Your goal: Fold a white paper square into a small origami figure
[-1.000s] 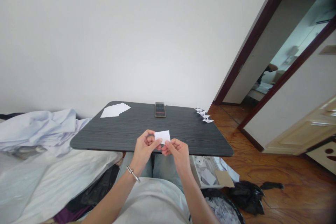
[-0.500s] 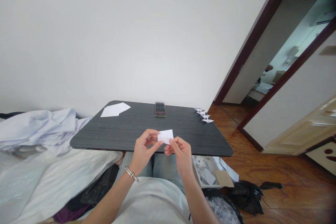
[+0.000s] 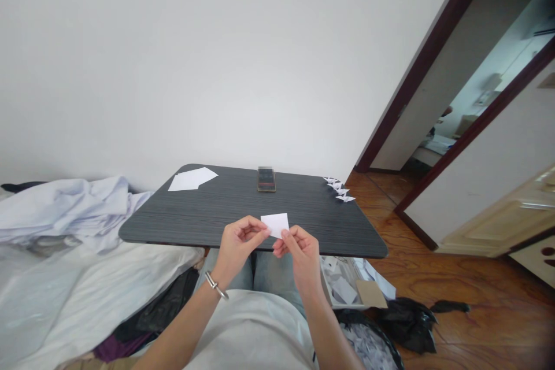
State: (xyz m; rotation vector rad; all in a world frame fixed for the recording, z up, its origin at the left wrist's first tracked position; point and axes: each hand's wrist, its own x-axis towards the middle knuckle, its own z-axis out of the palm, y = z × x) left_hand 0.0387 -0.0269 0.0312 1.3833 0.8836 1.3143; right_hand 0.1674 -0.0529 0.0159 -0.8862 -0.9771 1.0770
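A small white rectangle of paper (image 3: 274,224) is held up over the near edge of the dark table (image 3: 234,208). My left hand (image 3: 243,241) pinches its left side between thumb and fingers; a metal bangle circles that wrist. On the lower right corner, my right hand (image 3: 299,245) grips the same paper with its thumb on top and fingers curled beneath. White sheets (image 3: 191,178) overlap at the table's far left. Several small folded white paper shapes (image 3: 339,189) stand in a row near the right edge.
A phone (image 3: 266,179) lies at the table's back middle, by the wall. Below the right side are a bin of papers (image 3: 344,289), a black bag (image 3: 407,324) and a bag of paper scraps (image 3: 368,347). White cloth (image 3: 65,208) is heaped at left.
The view has shifted slightly. My left hand's fingers have closed a little nearer together at the paper's left side; both hands still hold it in nearly the same place.
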